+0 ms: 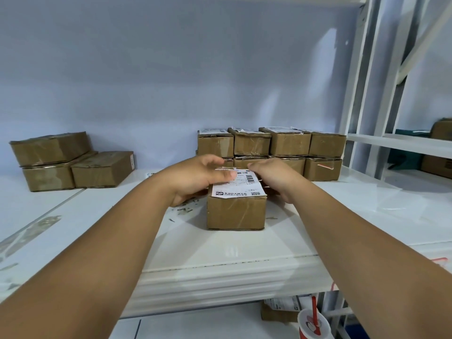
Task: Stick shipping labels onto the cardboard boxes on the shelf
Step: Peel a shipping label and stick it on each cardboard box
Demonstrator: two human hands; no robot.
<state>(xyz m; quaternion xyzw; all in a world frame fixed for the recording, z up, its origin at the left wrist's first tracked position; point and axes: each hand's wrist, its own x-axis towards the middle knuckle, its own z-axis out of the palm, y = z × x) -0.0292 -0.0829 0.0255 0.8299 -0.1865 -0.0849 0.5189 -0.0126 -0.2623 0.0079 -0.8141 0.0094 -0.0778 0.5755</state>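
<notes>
Left hand (195,178), right hand (275,178): fingers relaxed, on either edge of label (238,184) atop box (236,212)

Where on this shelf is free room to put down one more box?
Free: the stretch between the left boxes and the middle box; the strip before that box, up to the shelf edge; the patch to its right, before the back stack. Crowded: around the middle box, where the left hand and right hand are.

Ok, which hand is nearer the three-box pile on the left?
Left. The left hand sits right of the pile, on the label; the right hand is farther right.
</notes>
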